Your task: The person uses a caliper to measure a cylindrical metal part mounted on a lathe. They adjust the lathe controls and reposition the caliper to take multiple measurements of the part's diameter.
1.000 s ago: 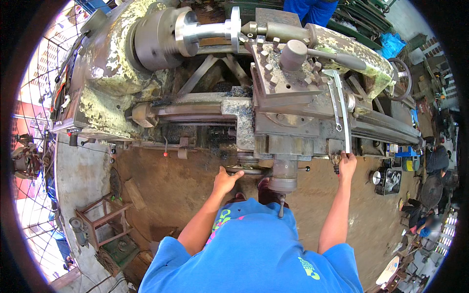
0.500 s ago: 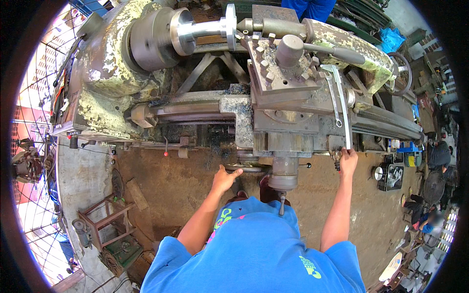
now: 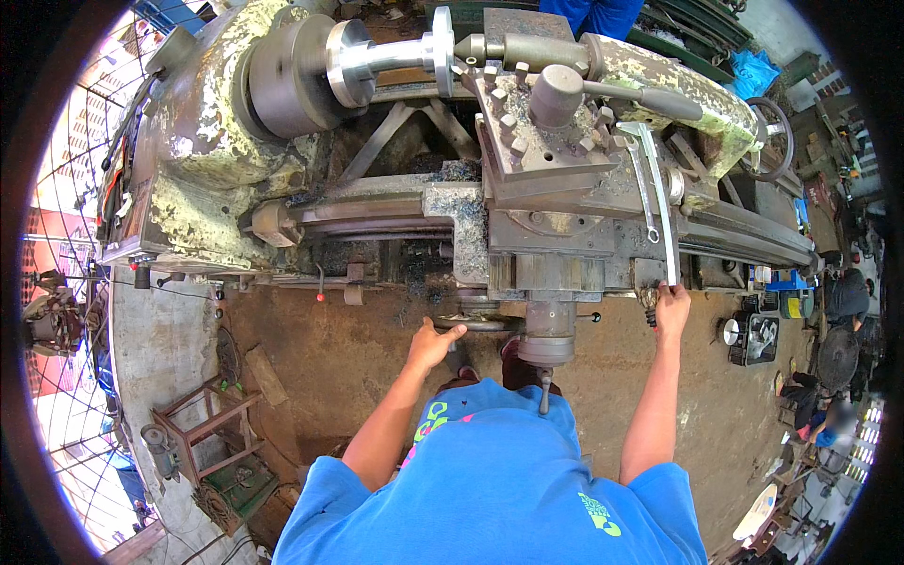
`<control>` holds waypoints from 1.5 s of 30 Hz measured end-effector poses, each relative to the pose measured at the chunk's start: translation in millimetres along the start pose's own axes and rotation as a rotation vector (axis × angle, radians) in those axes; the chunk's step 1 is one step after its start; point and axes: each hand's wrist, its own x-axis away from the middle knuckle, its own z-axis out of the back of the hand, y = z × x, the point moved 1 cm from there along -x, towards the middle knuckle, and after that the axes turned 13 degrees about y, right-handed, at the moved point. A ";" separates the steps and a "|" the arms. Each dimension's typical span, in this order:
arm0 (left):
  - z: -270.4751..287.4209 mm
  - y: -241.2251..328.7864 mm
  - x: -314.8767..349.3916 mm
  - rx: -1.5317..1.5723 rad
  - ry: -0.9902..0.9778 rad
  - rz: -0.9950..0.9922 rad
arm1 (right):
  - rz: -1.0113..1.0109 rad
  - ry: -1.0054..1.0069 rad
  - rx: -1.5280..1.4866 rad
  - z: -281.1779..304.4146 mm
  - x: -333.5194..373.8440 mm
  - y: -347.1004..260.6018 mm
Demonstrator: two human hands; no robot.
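My left hand (image 3: 433, 345) is closed round the left side of the rim of a handwheel (image 3: 482, 325) on the front of a metal lathe (image 3: 551, 231). On the right, the fingers of my right hand (image 3: 671, 313) are closed at the lower end of a long silver vernier caliper (image 3: 665, 212). The caliper slants over the carriage, its jaws at the far end, beside a combination spanner (image 3: 644, 193). Left of these stands the tool post (image 3: 556, 99) with several square-headed bolts. Farther back, a shiny flanged shaft (image 3: 400, 56) sits between the chuck (image 3: 294, 77) and the tailstock centre (image 3: 474, 47).
A lever handle (image 3: 544, 391) sticks out close to my waist. Metal chips (image 3: 457, 172) lie on the carriage. A rusty frame stand (image 3: 212, 414) is on the floor at left, and a black crate (image 3: 753, 339) at right. Someone in blue trousers (image 3: 593, 14) stands behind the lathe.
The view has shifted very slightly. Both hands stay in place, on the handwheel and at the caliper's end.
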 end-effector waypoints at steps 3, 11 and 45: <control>-3.0 -4.7 -3.5 0.001 0.012 0.002 | -0.001 -0.002 0.031 0.7 -0.1 -0.3; -5.9 -17.2 -13.6 0.021 -0.055 -0.027 | 0.024 0.023 -0.019 -0.5 1.0 -1.3; -3.3 -19.3 -14.0 0.147 -0.066 0.040 | 0.039 0.027 0.017 -0.5 0.7 2.6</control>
